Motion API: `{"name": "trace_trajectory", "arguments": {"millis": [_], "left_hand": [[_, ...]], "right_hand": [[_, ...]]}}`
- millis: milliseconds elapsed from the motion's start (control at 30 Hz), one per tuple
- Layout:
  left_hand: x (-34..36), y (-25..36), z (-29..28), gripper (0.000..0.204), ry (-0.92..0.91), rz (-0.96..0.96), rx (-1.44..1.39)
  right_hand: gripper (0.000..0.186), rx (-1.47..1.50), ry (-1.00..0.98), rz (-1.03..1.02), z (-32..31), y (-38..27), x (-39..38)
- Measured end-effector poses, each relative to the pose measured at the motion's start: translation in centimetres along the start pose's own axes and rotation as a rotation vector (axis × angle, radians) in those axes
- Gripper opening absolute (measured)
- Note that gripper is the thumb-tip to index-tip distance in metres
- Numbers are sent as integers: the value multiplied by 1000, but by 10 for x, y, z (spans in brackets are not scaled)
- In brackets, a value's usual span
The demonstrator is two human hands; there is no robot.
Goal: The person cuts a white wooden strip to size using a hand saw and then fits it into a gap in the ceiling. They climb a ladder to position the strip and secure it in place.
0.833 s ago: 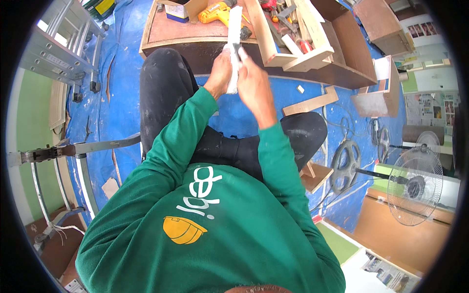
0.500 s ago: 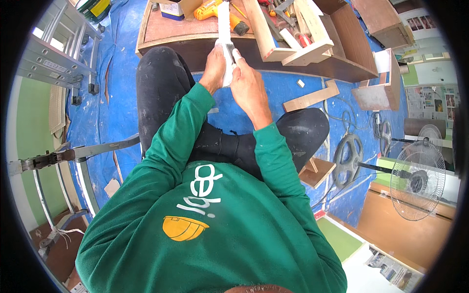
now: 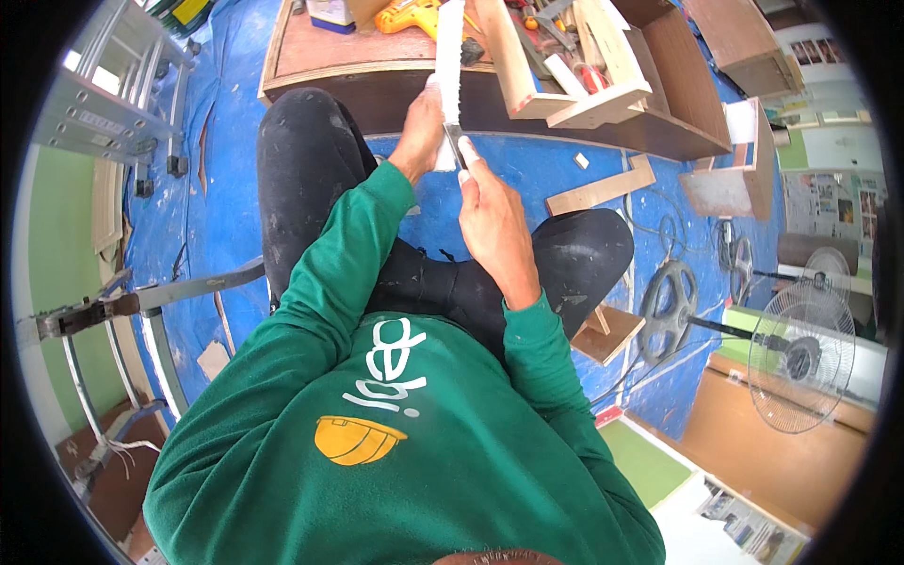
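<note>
A long, narrow white strip points away from me, its right edge looking jagged. My left hand is wrapped around the strip near its close end. My right hand grips a slim, dark flat-bladed tool, which lies against the strip's right side; its exact kind is hard to make out. Both hands are above the gap between my bent legs. Just beyond the strip, a yellow-orange power tool lies on a reddish-brown wooden panel, partly covered by the strip.
A wooden tray of hand tools stands at the far right of the panel. Blue sheeting covers the floor, with a wood offcut on it. An aluminium ladder is at the left, a standing fan at the right.
My right hand has pulled back toward me and slightly right with the tool. The strip's far end has shifted right, and more of its jagged edge shows.
</note>
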State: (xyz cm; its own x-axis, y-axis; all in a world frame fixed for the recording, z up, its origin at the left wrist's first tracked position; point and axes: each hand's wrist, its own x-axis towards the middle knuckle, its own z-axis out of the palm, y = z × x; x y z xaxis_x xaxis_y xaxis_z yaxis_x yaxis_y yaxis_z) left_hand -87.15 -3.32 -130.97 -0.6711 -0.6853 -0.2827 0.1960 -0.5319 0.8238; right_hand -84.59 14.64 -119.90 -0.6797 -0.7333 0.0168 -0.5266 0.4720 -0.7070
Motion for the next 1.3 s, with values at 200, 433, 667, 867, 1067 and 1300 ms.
{"name": "trace_trajectory", "arguments": {"millis": [200,433,667,867,1067,1300], "left_hand": [[2,1,4,37,-41,-4,-53],[-10,7,5,33,-113,25,-76],[-22,4,13,49,-105,30,74],[-14,52,11,47,11,359,378],[-18,109,15,39,-68,439,356],[-1,112,5,32,-115,323,321]], "right_hand": [[45,30,39,-30,4,4,31],[46,72,67,-52,13,13,76],[44,35,89,-22,-3,6,122],[52,444,323,94,-10,20,93],[50,815,149,321,3,38,69],[45,915,32,231,-15,38,58]]}}
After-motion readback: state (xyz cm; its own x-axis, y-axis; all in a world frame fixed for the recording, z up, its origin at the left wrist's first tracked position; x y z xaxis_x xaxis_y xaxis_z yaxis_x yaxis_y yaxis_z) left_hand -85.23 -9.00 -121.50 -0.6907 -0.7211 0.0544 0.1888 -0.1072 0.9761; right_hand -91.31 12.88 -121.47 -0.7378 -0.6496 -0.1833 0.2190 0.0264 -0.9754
